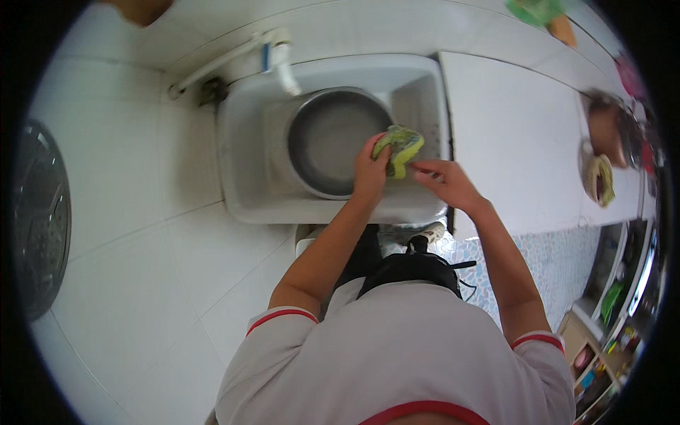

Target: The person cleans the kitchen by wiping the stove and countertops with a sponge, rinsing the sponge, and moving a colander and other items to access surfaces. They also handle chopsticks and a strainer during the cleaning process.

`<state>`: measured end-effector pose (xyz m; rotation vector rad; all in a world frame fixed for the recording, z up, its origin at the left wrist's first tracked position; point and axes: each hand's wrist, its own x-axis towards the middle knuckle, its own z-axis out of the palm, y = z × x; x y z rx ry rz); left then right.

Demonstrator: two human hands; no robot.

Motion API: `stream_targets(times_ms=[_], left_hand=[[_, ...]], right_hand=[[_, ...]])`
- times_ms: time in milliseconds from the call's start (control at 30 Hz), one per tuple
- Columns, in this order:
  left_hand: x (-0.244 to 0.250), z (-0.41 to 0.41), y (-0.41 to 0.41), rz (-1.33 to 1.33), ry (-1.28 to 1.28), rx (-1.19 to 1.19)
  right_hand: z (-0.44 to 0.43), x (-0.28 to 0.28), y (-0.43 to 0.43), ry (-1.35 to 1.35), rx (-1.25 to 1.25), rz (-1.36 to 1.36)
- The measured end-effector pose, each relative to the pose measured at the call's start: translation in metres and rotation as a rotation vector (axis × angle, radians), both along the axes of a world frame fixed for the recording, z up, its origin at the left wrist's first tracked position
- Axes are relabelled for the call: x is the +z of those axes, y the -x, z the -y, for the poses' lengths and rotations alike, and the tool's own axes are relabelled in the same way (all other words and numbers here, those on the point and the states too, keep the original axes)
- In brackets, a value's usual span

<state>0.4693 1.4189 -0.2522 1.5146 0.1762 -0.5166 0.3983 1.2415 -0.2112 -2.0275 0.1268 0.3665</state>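
Observation:
My left hand is closed on a yellow-green cloth or soft packet; its exact kind cannot be told. It is held over the right rim of a round grey metal basin, which stands inside a white sink. Just right of the yellow-green thing is my right hand, its thumb and forefinger near the thing's lower edge. Whether those fingers touch or pinch it is unclear. The inside of the basin looks grey, with no distinct object visible in it.
A white faucet reaches over the sink's back left. Right of the sink runs a white counter, bearing a small basket and a brownish pot at its far end. A dark round lid-like object is at the left wall.

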Motion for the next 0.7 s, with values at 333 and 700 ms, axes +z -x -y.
stream_targets(times_ms=[333,700], left_hand=[[0.036,-0.292,-0.124,0.964,-1.303,-0.041],[-0.051,-0.364,-0.010,0.715,-1.507,-0.280]], right_hand=[[0.048,-0.089,0.018,1.042,-0.272,0.248],[0.044,-0.091,0.020,1.104,-0.246,0.288]])
